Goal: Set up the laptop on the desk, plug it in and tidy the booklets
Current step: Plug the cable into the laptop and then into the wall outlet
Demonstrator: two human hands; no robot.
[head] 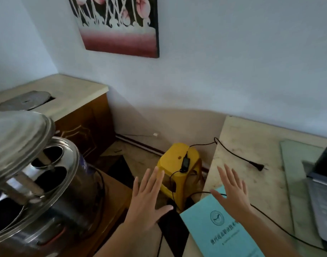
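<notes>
Both my hands are raised with fingers spread and hold nothing. My left hand [147, 196] hovers over the gap beside the desk. My right hand [232, 191] is above the top corner of a light blue booklet [218, 232] lying at the desk's front left. The open laptop [321, 184] stands at the right edge, partly cut off. Its black cable runs across the desk [255, 143], and the loose plug [259, 166] lies on the desktop. The power brick [185, 163] rests on a yellow stool [177, 164].
A large steel urn [38, 191] with a tilted lid fills the left foreground. A wooden cabinet with a pale top [70, 93] stands in the far left corner. A glass sheet [292, 164] lies under the laptop. A painting hangs on the wall.
</notes>
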